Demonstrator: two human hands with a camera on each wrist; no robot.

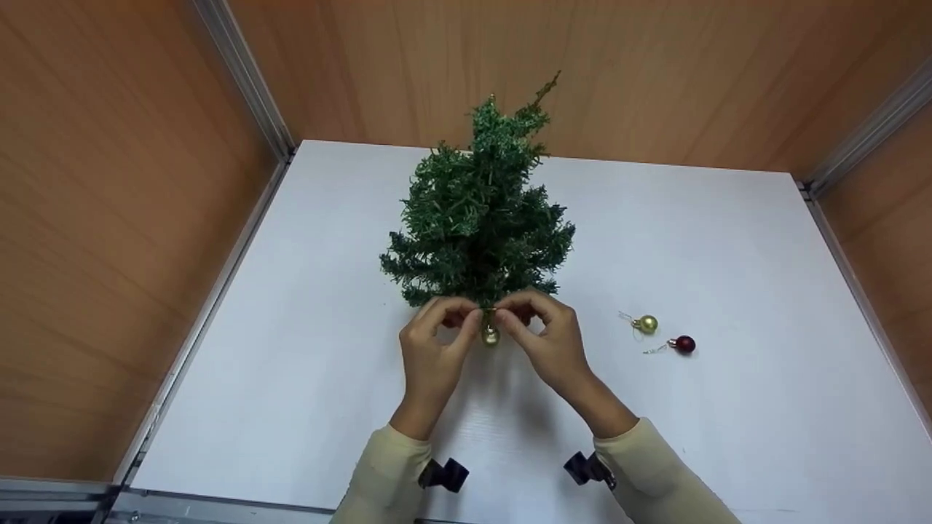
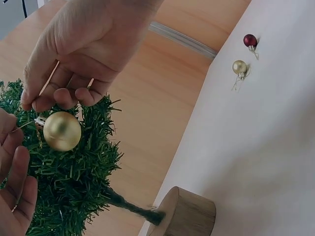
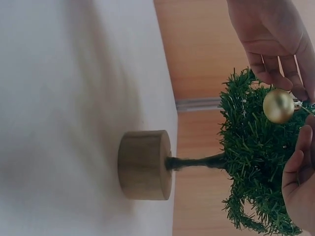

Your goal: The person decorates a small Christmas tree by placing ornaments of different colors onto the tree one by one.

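Both hands, left [image 1: 431, 348] and right [image 1: 551, 336], pinch the thin loop of a matte gold ball ornament [image 1: 490, 335] hanging cap-up at the small green artificial tree's [image 1: 477, 211] lowest front branches, mid-table [image 1: 291, 349].

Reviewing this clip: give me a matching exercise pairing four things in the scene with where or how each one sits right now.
Things:
1. gold bauble
2. red bauble
3. second gold bauble
4. wooden base

Places or states:
A. standing on the white table, bearing the small green tree on a thin trunk
B. lying on the table, farthest to the right
C. hanging by its string between the left hand and right hand, at the tree's lower branches
D. lying on the table between the tree and the red bauble

Pairs: 1-C, 2-B, 3-D, 4-A
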